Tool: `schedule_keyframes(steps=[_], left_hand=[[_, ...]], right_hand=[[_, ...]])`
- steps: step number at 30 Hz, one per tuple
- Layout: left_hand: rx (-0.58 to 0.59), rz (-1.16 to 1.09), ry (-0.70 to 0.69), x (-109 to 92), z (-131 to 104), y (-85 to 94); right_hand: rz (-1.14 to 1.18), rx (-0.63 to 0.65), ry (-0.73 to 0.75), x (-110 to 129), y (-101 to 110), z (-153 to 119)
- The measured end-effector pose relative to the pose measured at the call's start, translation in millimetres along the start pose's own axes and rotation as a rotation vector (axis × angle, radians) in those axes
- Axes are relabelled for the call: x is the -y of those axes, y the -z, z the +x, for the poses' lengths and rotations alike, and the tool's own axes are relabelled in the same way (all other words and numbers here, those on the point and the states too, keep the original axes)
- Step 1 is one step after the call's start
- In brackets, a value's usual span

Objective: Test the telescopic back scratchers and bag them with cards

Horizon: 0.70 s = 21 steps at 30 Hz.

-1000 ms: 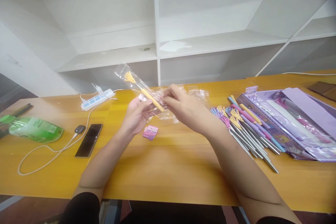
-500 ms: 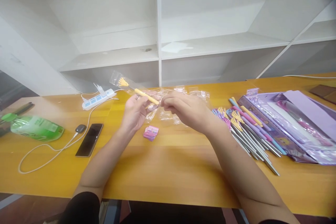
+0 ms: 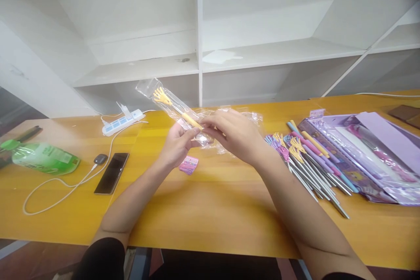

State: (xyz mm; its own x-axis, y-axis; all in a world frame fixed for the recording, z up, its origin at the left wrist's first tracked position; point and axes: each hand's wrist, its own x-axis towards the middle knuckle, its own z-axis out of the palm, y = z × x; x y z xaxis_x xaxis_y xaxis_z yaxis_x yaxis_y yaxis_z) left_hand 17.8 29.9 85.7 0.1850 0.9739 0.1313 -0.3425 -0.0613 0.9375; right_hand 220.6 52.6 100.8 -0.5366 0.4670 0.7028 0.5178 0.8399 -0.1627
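A yellow back scratcher (image 3: 162,96) with a hand-shaped head lies inside a clear plastic bag (image 3: 147,86), tilted up to the left. My left hand (image 3: 177,145) pinches the bag around the lower handle, thumb on top. At the handle's lower end, my right hand (image 3: 238,133) has its fingers closed; the handle's tip is hidden by them. Just below my left hand rests a small stack of pink and purple cards (image 3: 188,165). Behind my right hand lie more clear bags (image 3: 223,111).
Several back scratchers (image 3: 311,162) in mixed colours are piled at right, beside a purple box (image 3: 370,183) with a packaged item inside. On the left are a phone (image 3: 112,174), a green bottle (image 3: 46,157), a white cable and a power strip (image 3: 123,123). White shelving (image 3: 199,52) stands behind.
My left hand has moved a little to the right, closer to my right hand. The bagged back scratcher now slants more steeply, with less of its handle showing.
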Motion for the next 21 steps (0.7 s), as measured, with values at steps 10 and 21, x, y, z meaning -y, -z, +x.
schedule_keyframes(steps=[10, 21], left_hand=[[0.181, 0.135, 0.001, -5.8, -2.0, 10.6], [0.163, 0.187, -0.084, -10.3, 5.7, 13.7]], right_hand=[[-0.019, -0.080, 0.099, 2.1, 4.0, -2.6], [0.849, 0.140, -0.411, 1.5, -6.7, 6.9]])
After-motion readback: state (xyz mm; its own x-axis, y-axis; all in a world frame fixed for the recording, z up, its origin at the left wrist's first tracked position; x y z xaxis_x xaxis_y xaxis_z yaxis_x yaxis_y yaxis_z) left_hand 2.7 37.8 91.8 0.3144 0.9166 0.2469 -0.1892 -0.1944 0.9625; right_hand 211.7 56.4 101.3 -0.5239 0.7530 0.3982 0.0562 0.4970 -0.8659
